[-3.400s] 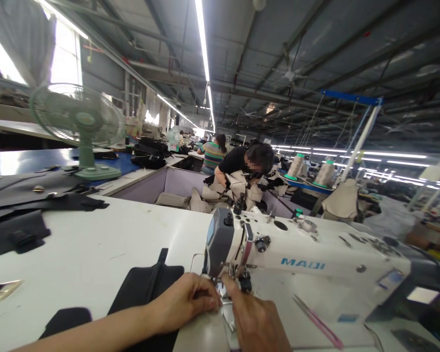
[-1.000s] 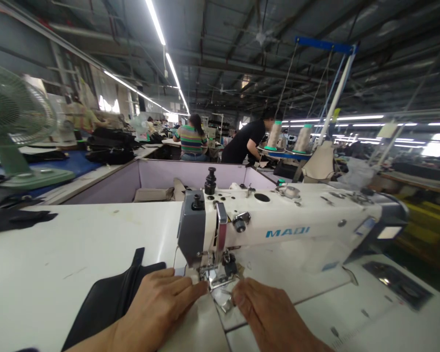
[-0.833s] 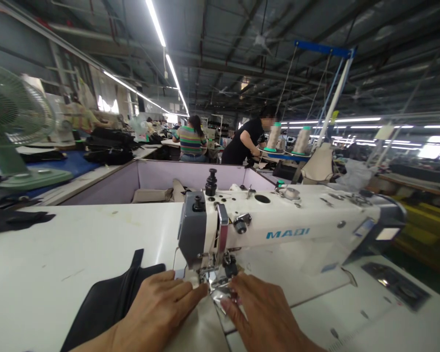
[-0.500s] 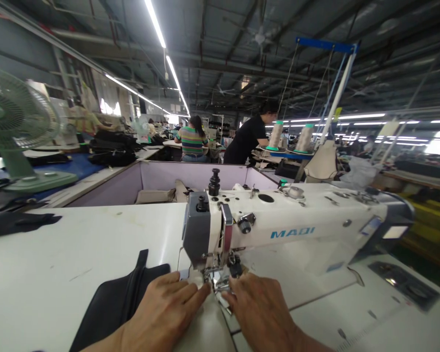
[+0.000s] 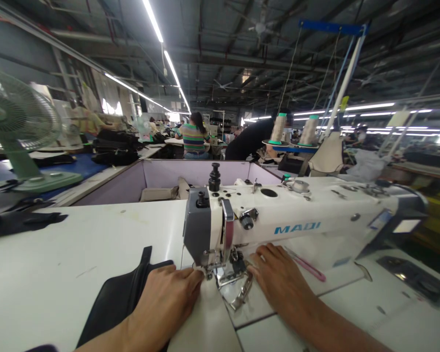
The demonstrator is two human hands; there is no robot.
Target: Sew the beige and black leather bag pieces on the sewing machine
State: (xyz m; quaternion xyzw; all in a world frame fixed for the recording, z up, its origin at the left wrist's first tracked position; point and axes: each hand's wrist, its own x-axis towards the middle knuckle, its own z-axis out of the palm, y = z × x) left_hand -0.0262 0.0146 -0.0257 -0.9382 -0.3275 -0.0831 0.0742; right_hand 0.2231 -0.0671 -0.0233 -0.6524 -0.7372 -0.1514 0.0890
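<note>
We can't see the needle: the sewing machine head and presser foot hide it. The black fabric piece runs under our left hand & off the near edge. The far worker sits partly behind thread cones, blurred.

Left hand flat on black fabric, right hand beside presser foot, white sewing machine

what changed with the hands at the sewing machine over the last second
The right hand slid from just in front of the presser foot to the bed on its right, beside the pink tool. The left hand stayed flat on the black piece, fingertips at the foot. The sewing machine did not move.
</note>
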